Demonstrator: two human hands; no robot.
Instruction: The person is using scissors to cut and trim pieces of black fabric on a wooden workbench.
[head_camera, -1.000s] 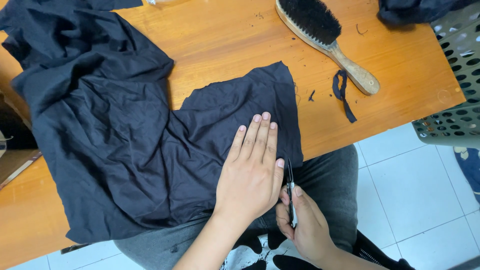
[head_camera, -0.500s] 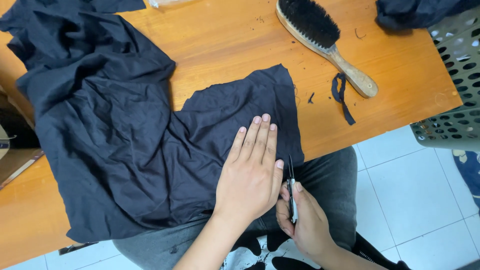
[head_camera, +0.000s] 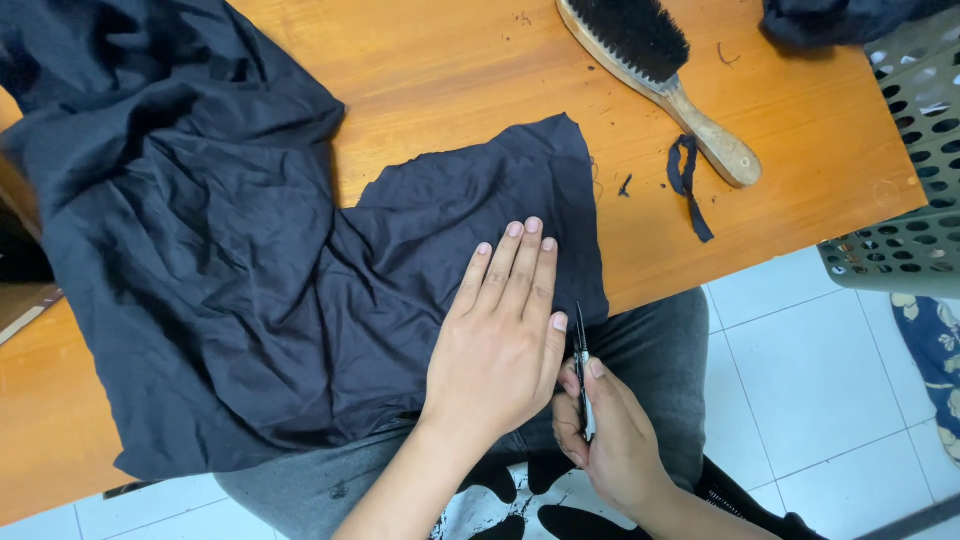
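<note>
Left hand (head_camera: 500, 340): open, palm down, fingers together and extended, pressed flat on the dark fabric (head_camera: 250, 280) close to the cloth's right-hand edge. It grasps nothing.

Right hand (head_camera: 610, 440): closed around small thread snips (head_camera: 583, 370), held upright with the blade tips pointing away from the person. The tips meet the fabric's lower right edge, just beside the left hand's little finger. Whether the blades are parted cannot be told.

Dark fabric: lies spread over the wooden table (head_camera: 450, 70), bunched and folded toward its far left portion, flatter under the left hand. Its near edge hangs off the table's front over the person's lap in grey trousers (head_camera: 650, 340).

Right of the fabric, on bare table: a small dark cloth strip (head_camera: 688, 180) and a few thread scraps. Beyond the strip, touching it or nearly so, a wooden-handled brush (head_camera: 660, 70) with black bristles lies diagonally. Further right of the fabric, past the table's edge, a grey perforated basket (head_camera: 900, 170) stands above a white tiled floor (head_camera: 800, 370).
</note>
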